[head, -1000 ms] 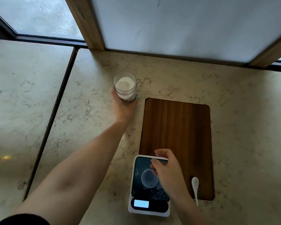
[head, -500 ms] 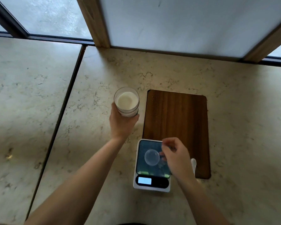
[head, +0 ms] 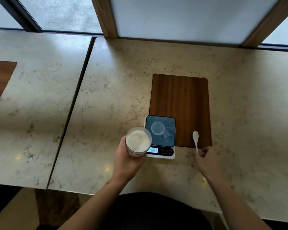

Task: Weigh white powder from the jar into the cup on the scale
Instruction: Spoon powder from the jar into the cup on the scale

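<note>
Powder (head: 137, 141) fills the open jar (head: 138, 142) close to its rim, a pale mound with no scoop mark that I can make out. The left hand (head: 128, 159) is wrapped round the jar's wall from below and from the left, fingers closed on it, and carries it just left of the scale (head: 160, 136), its rim overlapping the scale's near left corner in this view; whether the jar rests on the counter (head: 106, 97) or is held clear of it I cannot tell.

The cup (head: 157, 128) stands on the dark platform of the scale, clear and round, and looks empty, so I judge that no powder has been moved yet. The display is lit, but its digits are too blurred to read.

The spoon (head: 195, 140) lies on the board (head: 179, 100) just right of the scale, bowl away from the person, handle toward them. The right hand (head: 206, 159) is at the handle's near end, fingers curled narrow with the tips at the handle; a firm pinch is not shown, so I cannot tell if it has the spoon.

Done, as far as shows: jar open and near, cup in place, scale on. Left: taking the spoon, scooping, tipping powder into the cup, watching the reading
</note>
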